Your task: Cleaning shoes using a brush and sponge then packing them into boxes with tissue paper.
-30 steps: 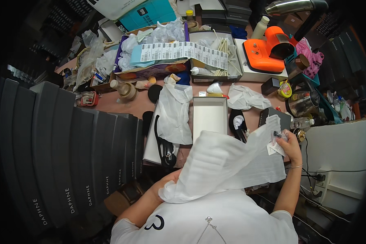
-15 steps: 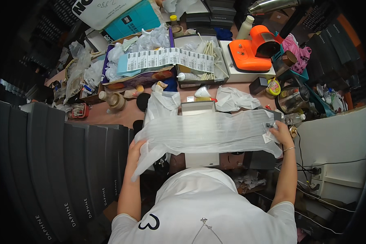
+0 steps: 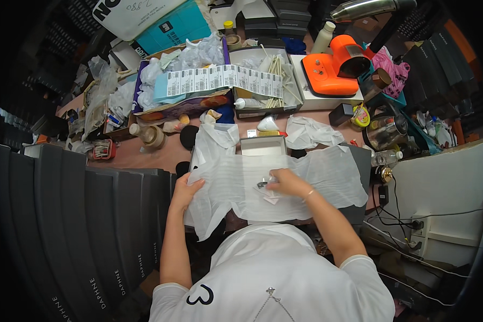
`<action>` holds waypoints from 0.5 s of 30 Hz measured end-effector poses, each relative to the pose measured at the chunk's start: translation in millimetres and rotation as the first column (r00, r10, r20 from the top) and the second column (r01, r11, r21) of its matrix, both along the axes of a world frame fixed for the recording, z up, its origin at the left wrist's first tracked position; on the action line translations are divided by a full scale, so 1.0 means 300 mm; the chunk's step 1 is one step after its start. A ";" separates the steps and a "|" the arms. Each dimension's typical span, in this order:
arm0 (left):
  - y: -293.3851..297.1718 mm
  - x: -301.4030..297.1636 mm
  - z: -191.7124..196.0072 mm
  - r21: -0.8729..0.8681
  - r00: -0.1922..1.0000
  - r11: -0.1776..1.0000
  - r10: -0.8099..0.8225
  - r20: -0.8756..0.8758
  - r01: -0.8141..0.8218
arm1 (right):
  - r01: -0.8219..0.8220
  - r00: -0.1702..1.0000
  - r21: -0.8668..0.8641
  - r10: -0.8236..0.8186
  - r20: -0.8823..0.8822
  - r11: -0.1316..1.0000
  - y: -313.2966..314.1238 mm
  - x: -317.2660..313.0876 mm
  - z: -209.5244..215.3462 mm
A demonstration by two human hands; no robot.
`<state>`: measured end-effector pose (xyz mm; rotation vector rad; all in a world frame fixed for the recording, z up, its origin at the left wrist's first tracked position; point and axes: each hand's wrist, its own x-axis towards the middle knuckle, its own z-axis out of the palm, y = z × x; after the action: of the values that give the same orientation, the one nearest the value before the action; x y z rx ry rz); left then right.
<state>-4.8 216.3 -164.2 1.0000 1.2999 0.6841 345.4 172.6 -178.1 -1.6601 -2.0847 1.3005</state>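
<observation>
A wide sheet of thin white tissue paper (image 3: 236,196) lies across an open shoe box, its wall (image 3: 263,146) showing behind the sheet. The sheet's left edge is pinched between the thumb and fingers of my left hand (image 3: 185,192). Over the middle of the paper, my right hand (image 3: 291,183) grips a small clear packet (image 3: 263,184) with something dark in it. A pale card or tag (image 3: 272,199) shows just below the packet. What lies under the paper is hidden.
Dark grey shoe boxes (image 3: 64,214) stand in a row at the left. Behind the work spot are a purple box (image 3: 188,101) of crumpled plastic, a tray of sticks (image 3: 273,110) and an orange machine (image 3: 333,72). Crumpled paper (image 3: 314,131) and a kettle (image 3: 386,131) stand to the right.
The sheet has come down from a stretched, raised position onto the box. My right hand has let go of its right end and moved left to the middle, carrying the packet.
</observation>
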 end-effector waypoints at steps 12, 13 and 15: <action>-0.025 0.086 0.037 0.357 0.883 0.925 0.055 -0.466 0.131 | -0.120 0.974 0.294 0.055 0.219 0.948 -0.192 -0.199 -0.164; -0.007 0.103 0.059 0.321 0.793 0.924 0.032 -0.608 0.209 | -0.198 0.920 0.229 0.101 0.378 0.953 -0.208 -0.227 -0.145; 0.010 0.139 0.110 0.215 0.545 0.918 -0.001 -0.839 0.334 | -0.266 0.852 0.129 0.170 0.496 0.955 -0.219 -0.241 -0.128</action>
<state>36.8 219.2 -131.1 1.8799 1.8929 0.2554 273.1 106.8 -216.5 -1.8402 -2.6517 0.7402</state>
